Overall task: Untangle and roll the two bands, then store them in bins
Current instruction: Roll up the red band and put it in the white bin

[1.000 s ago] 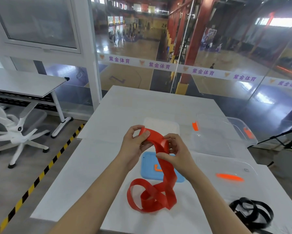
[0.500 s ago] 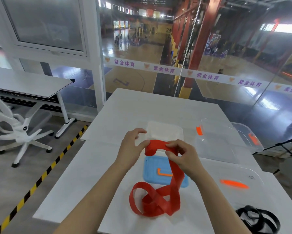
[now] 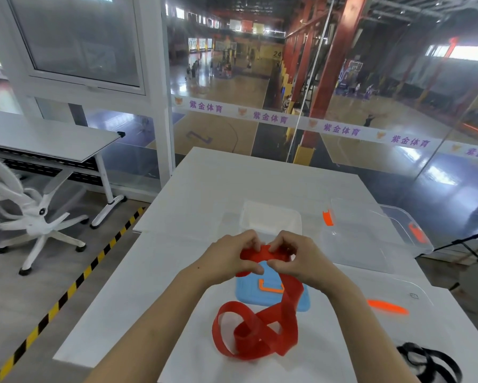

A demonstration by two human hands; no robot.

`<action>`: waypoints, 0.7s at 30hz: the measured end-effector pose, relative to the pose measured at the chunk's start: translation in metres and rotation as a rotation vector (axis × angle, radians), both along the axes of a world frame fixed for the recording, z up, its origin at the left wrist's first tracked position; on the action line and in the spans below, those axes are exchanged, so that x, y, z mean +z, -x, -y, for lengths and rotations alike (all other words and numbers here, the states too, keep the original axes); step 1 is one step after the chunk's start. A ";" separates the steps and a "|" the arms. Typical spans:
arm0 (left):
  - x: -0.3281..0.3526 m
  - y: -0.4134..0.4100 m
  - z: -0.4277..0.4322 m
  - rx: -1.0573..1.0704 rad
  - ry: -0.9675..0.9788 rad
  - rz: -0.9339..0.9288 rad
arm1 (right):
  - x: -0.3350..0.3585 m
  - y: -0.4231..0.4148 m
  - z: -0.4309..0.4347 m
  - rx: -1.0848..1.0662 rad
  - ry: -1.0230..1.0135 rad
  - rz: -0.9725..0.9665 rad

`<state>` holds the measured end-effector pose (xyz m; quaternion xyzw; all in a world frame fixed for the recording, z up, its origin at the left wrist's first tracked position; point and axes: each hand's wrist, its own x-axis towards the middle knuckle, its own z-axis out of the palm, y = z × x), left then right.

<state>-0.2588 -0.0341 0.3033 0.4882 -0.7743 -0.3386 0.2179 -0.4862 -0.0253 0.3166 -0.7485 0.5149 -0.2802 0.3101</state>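
Both hands are raised over the white table (image 3: pixel 232 183), close to each other. The left hand (image 3: pixel 226 258) and the right hand (image 3: pixel 295 259) each have their fingers curled and pinch the top end of the red band (image 3: pixel 257 335). This end is bunched between the fingertips. From the hands the band goes down across a blue lid (image 3: pixel 244 291) to the table. There its remaining part lies in loose, twisted loops, just in front of the lid.

The black band (image 3: pixel 425 360) lies at the near right corner of the table, well apart from the red one and partly cut by the frame edge. A white bin (image 3: pixel 271 219) stands behind the hands. A clear bin (image 3: pixel 370 241) with orange clips stands to the right of it. A clear lid (image 3: pixel 414 294) with an orange handle lies nearer, on the right.
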 end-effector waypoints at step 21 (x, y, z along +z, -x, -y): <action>0.014 0.009 0.000 0.194 0.003 -0.643 | -0.046 -0.005 -0.015 -0.090 -0.114 0.458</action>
